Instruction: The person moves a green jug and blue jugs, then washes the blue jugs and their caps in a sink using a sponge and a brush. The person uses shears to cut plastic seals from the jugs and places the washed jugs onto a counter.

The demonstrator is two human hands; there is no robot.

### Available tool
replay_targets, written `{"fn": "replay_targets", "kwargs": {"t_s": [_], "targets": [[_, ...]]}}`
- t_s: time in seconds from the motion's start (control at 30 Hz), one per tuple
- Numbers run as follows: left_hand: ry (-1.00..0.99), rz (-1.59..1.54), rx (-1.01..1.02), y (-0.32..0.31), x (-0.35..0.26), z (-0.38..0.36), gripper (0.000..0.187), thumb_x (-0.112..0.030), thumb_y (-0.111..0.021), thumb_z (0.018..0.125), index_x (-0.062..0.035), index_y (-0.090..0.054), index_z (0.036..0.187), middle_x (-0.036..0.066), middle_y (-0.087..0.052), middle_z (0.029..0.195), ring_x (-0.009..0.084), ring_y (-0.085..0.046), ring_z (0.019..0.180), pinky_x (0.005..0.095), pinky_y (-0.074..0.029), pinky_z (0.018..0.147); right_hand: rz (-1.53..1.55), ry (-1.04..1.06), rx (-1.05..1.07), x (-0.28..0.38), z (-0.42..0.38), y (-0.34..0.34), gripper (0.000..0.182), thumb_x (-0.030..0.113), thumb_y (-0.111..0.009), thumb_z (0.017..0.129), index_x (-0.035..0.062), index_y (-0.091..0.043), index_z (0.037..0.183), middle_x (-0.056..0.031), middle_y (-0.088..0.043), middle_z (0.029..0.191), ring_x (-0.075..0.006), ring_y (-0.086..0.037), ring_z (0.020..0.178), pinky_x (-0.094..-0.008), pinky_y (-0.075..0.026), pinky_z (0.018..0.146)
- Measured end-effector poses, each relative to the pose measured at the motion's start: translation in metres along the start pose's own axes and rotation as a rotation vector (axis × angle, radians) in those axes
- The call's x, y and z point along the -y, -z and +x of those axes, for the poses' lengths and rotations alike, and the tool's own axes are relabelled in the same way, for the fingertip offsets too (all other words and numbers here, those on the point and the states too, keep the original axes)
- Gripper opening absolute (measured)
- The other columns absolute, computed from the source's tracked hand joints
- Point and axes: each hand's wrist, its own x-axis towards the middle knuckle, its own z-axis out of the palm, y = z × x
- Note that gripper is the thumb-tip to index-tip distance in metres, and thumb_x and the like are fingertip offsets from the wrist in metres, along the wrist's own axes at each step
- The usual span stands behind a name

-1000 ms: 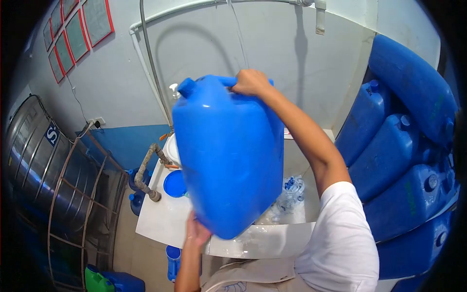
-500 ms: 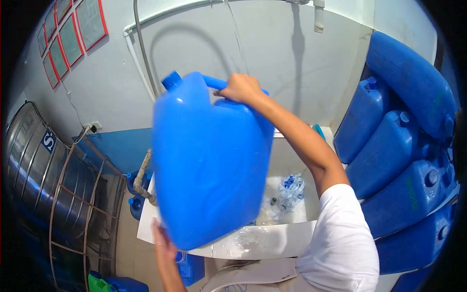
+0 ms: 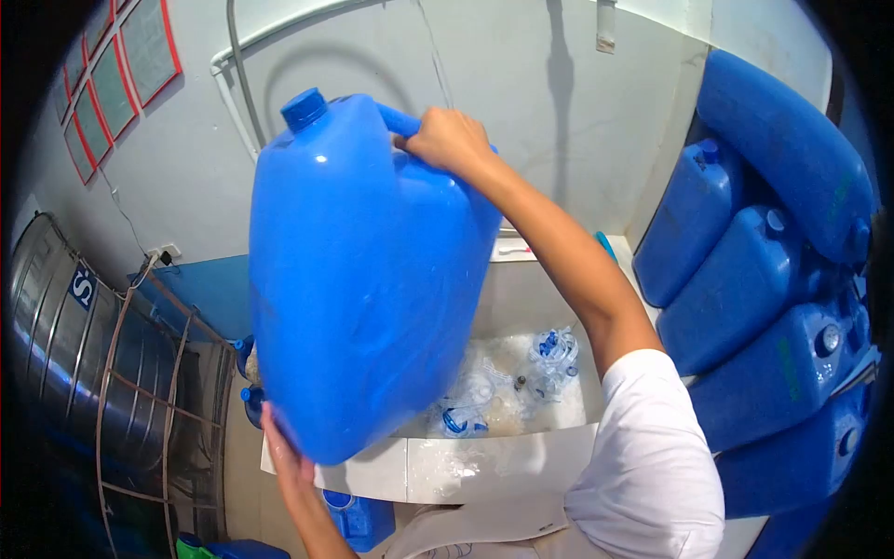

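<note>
A large blue jug (image 3: 363, 289) with a blue screw cap (image 3: 304, 110) fills the middle of the view, lifted over the front left of a tiled basin (image 3: 503, 461). My right hand (image 3: 449, 140) is wrapped round its top handle. Low on the left, my left hand (image 3: 287, 447) rests against the jug's bottom corner, its fingers partly hidden behind it. Clear plastic bottles (image 3: 555, 352) with blue parts lie in water inside the basin.
Several blue jugs (image 3: 736, 289) are stacked along the right side. A steel tank (image 3: 84, 345) and a rusty metal frame (image 3: 168, 410) stand at the left. Another blue jug (image 3: 361, 522) sits on the floor below the basin. Pipes run along the wall.
The jug has moved left and slightly up with both hands, showing more of the basin and the bottles in it. The view has also shifted slightly.
</note>
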Motion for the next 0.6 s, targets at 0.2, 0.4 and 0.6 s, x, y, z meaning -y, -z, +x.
{"fn": "replay_targets", "kwargs": {"t_s": [0.2,0.4,0.6], "targets": [[0.140,-0.062,-0.003,0.003,0.052,0.016,0.059,-0.051,-0.041,0.091,-0.0045,-0.044,0.126,0.010,-0.054,0.122,0.0243,-0.056,0.106,0.0397,-0.044,0.093,-0.025,-0.020,0.308,-0.081,-0.010,-0.047,0.061,0.055,-0.071,0.064,0.0031,-0.066,0.096,-0.0216,-0.065,0.095,-0.0369,-0.063,0.091,-0.0441,-0.049,0.078],[-0.175,0.246,0.119,-0.074,-0.032,0.020,0.070,-0.055,-0.040,0.088,-0.0032,-0.035,0.135,0.016,-0.057,0.114,0.0223,-0.060,0.095,0.0297,-0.049,0.080,0.471,0.025,-0.228,-0.277,-0.110,-0.130,0.059,0.035,-0.063,0.076,-0.0003,-0.045,0.120,-0.0250,-0.061,0.103,-0.0379,-0.059,0.101,-0.0416,-0.046,0.085],[-0.411,0.500,0.469,-0.212,-0.023,0.029,0.062,-0.043,-0.041,0.091,-0.0078,-0.030,0.141,0.021,-0.059,0.111,0.0230,-0.060,0.096,0.0337,-0.043,0.090,0.828,-0.250,-0.308,-0.314,-0.264,-0.136,0.055,0.028,-0.061,0.074,0.0005,-0.049,0.120,-0.0236,-0.063,0.098,-0.0372,-0.061,0.095,-0.0406,-0.049,0.080]]}}
